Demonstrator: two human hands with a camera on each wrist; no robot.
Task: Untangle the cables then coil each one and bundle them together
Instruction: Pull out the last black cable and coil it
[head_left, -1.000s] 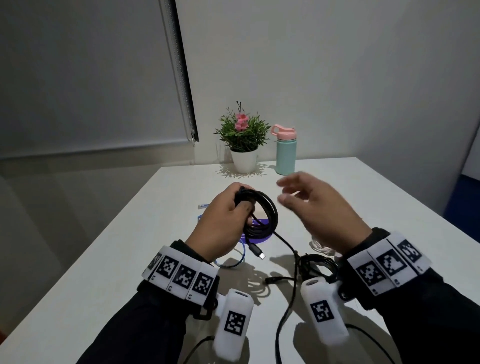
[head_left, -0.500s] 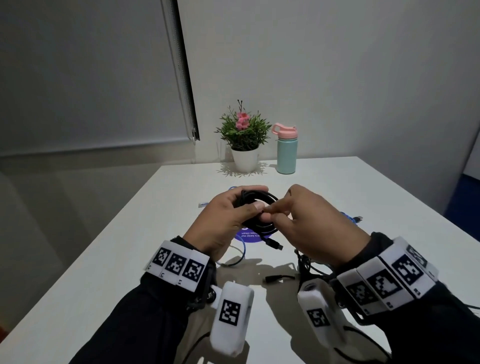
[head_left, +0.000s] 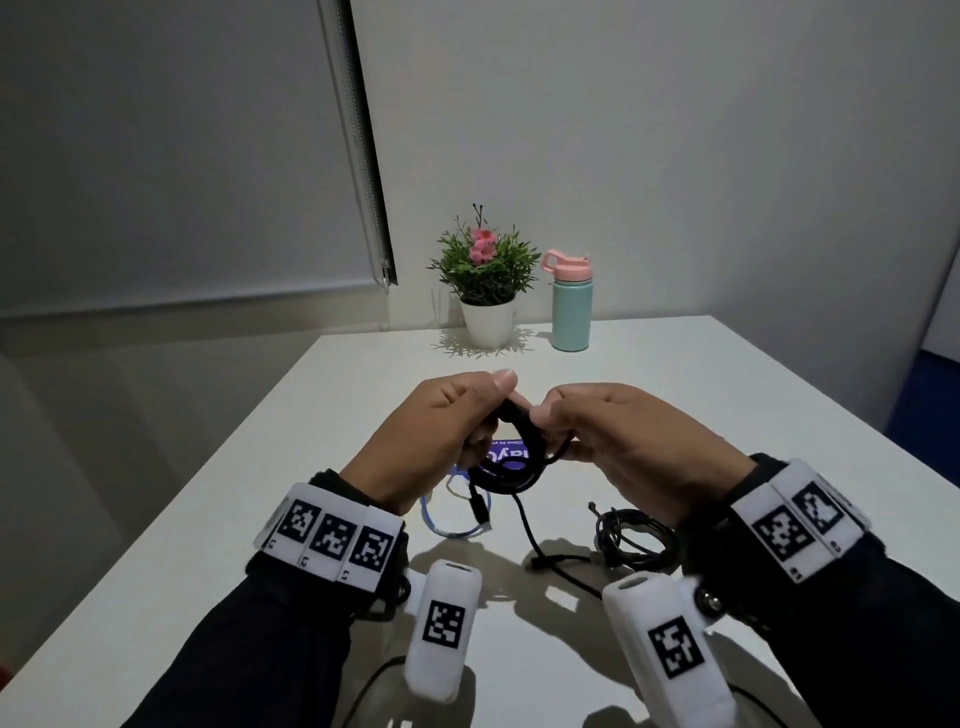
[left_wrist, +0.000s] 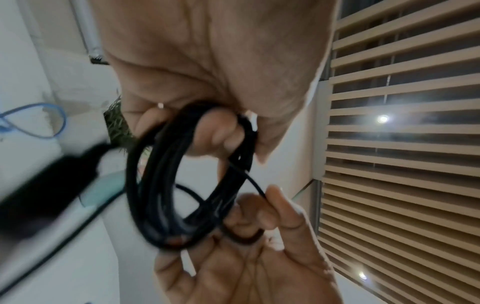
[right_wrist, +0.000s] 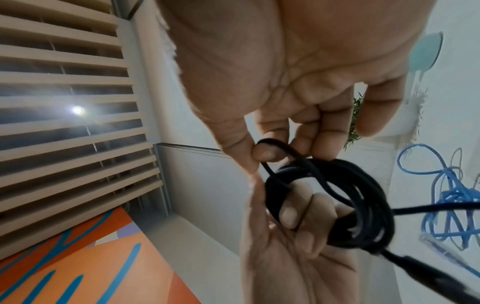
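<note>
Above the table's middle I hold a black cable coil between both hands. My left hand grips the coil's top, fingers curled through the loop. My right hand pinches a loose strand of the same black cable against the coil between thumb and fingers. A plug end dangles below the coil, and a tail runs down to the table. A second black cable lies bunched under my right wrist. A blue cable lies loose on the table below my left hand.
A purple round label lies on the white table under the coil. A potted plant and a teal bottle with a pink lid stand at the far edge. A wall runs behind them.
My right hand, open in the air a second ago, has come in to the coil and now pinches a strand of it. The coil has tipped flatter in my left hand.
</note>
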